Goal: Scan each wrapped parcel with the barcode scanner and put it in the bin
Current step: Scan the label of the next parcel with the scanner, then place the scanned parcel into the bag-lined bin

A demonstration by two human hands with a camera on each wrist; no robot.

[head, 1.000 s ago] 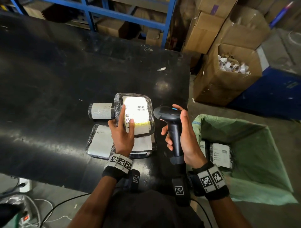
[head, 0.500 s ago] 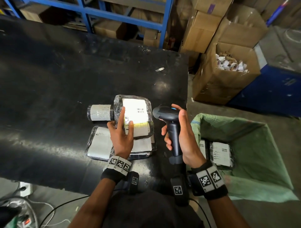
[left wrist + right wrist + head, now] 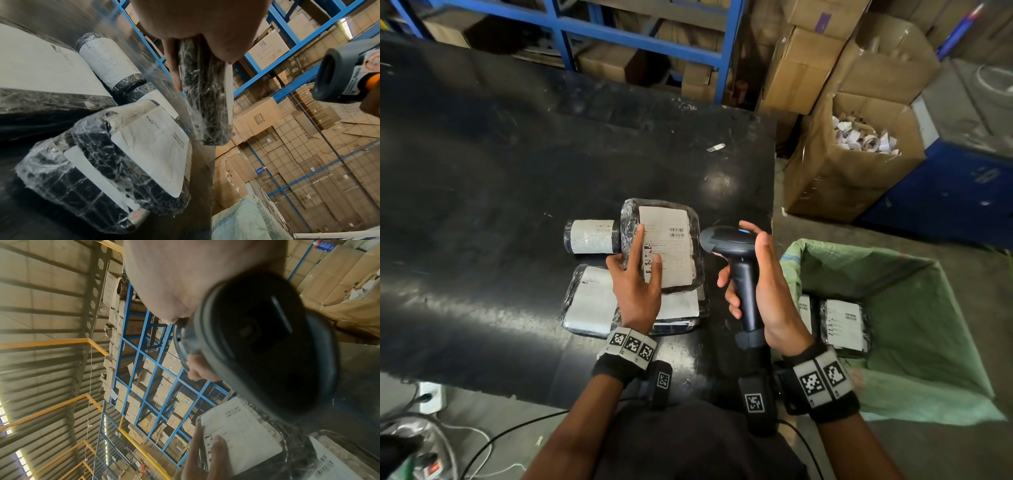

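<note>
— Where are your hands?

— My left hand [image 3: 637, 287] holds the flat parcel [image 3: 664, 246] tilted up off the pile, thumb behind, two fingers spread on its label. My right hand [image 3: 763, 284] is wrapped round the grip of the barcode scanner [image 3: 736, 260], just right of that parcel, its nose aimed left at it.

— Which step is this?

— I judge it the scan itself; the barcodes sit at the label's top right, clear of my fingers. Next I need a good read, then a carry to the right, over the table [image 3: 517, 171] edge, and a drop into the green-lined bin [image 3: 914, 342] beyond the scanner, where two wrapped parcels already lie.

— What else is around that parcel?

— A small roll-shaped parcel [image 3: 592, 236] touches its left side; two more flat ones lie under and in front of it. An open carton of scraps [image 3: 859, 161] stands well behind the bin.

— Do the wrist views add anything?

— The left wrist view shows the held parcel [image 3: 205, 100] edge-on, clear of the table, and the scanner's window [image 3: 329, 76]. The right shows the label's barcodes [image 3: 232, 412] near the scanner head.
</note>
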